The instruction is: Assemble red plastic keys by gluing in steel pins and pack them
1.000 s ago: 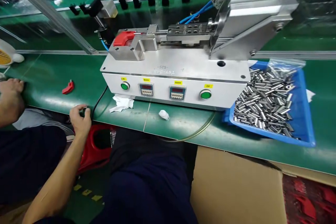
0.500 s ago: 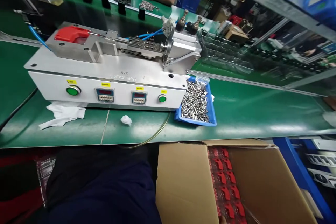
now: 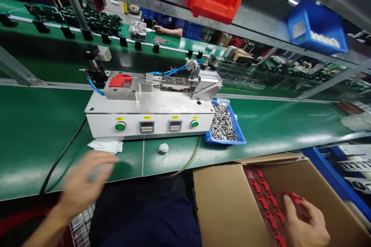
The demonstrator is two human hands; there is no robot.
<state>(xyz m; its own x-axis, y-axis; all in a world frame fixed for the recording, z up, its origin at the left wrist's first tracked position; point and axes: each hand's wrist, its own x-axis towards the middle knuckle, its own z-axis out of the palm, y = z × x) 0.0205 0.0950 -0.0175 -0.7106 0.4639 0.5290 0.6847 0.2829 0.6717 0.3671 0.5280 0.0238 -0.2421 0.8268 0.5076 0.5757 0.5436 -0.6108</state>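
Observation:
My right hand (image 3: 307,222) is over the cardboard box (image 3: 222,204), its fingers closed on a red plastic part (image 3: 295,197). Rows of similar red pistol-shaped parts (image 3: 271,220) lie in the box beside it. My left hand (image 3: 84,183), smeared by motion, is at the bench's front edge with thumb and fingers apart and nothing between them. A white cloth (image 3: 107,146) lies just beyond it. On the bench stands a bench machine (image 3: 150,123) with green buttons and two small displays. Another red part (image 3: 120,80) sits in the fixture at its left end.
A blue bin (image 3: 239,135) of small metal pins stands right of the machine. A small white-topped container (image 3: 163,149) and a hose (image 3: 193,158) are in front. Overhead, a shelf carries a red bin (image 3: 214,11) and a blue bin (image 3: 315,31). Across the line, a person (image 3: 171,27) sits.
My view has tilted up, bringing the shelf in. My left hand has come into view at the left. My right hand has risen from the box's lower edge, now with a red part.

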